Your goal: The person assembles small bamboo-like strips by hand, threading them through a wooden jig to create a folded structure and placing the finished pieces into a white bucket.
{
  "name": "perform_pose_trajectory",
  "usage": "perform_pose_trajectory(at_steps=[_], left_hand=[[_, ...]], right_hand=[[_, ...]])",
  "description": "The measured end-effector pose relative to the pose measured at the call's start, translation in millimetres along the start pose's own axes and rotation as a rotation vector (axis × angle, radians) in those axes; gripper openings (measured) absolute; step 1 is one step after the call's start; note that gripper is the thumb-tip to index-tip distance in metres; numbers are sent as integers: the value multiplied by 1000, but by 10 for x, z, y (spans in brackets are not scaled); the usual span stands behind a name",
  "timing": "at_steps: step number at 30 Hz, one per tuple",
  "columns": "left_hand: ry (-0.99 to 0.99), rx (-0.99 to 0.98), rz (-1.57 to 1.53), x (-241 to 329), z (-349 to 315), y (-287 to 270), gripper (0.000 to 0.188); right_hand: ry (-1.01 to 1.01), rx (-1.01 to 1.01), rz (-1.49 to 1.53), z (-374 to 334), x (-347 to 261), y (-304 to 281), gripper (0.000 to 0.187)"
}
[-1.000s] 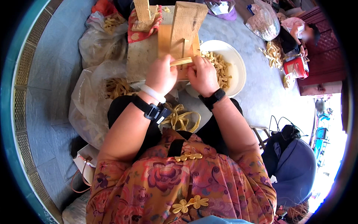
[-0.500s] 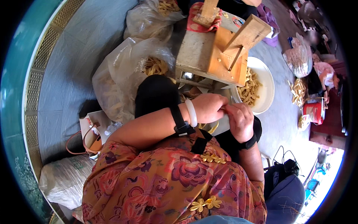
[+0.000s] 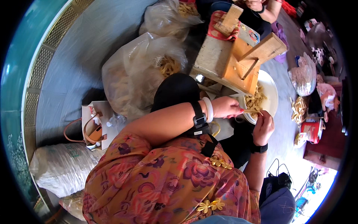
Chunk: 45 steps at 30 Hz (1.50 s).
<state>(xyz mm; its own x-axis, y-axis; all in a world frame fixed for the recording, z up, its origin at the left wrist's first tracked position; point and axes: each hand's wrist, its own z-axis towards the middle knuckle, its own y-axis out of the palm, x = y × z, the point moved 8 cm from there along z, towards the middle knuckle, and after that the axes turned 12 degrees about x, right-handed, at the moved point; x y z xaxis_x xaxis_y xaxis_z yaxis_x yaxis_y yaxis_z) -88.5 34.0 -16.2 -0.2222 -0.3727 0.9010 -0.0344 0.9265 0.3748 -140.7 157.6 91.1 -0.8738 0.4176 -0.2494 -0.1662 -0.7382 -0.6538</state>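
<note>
A thin, flat tan strip (image 3: 252, 111) stretches between my hands; its material I cannot make out. My left hand (image 3: 225, 107), with a white bangle at the wrist, pinches one end. The other end sits in the closed fingers of my right hand (image 3: 263, 129). Just beyond them stands a white tub (image 3: 275, 91) holding many short tan pieces (image 3: 256, 98), partly hidden by my fingers and the bench. A clear plastic bag (image 3: 123, 71) to the left holds more loose tan strips (image 3: 169, 66).
Ahead is a low wooden bench (image 3: 212, 56) with an upright wooden board (image 3: 266, 47) and thin rod. Another person's hand (image 3: 255, 4) shows beyond. A paper bag (image 3: 91, 115) and wrapped white bundle (image 3: 61, 168) lie left; a red container (image 3: 312, 131) stands right.
My hands have moved apart from a close pinch, and the strip now shows between them. The view has shifted, and another person's hand and forearm have come into sight at the top.
</note>
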Motion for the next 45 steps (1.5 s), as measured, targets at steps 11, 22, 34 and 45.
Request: perform_pose_trajectory(at_steps=[11, 22, 34, 45], left_hand=[[758, 104, 922, 411, -331, 167, 23], [884, 58, 709, 438, -280, 214, 19], [2, 79, -166, -120, -94, -185, 18], [384, 278, 247, 190, -192, -231, 22]], right_hand=[[325, -247, 400, -427, -313, 323, 12], [1447, -354, 1453, -887, 137, 930, 15], [494, -215, 378, -328, -124, 566, 16], [442, -412, 483, -395, -268, 697, 21]])
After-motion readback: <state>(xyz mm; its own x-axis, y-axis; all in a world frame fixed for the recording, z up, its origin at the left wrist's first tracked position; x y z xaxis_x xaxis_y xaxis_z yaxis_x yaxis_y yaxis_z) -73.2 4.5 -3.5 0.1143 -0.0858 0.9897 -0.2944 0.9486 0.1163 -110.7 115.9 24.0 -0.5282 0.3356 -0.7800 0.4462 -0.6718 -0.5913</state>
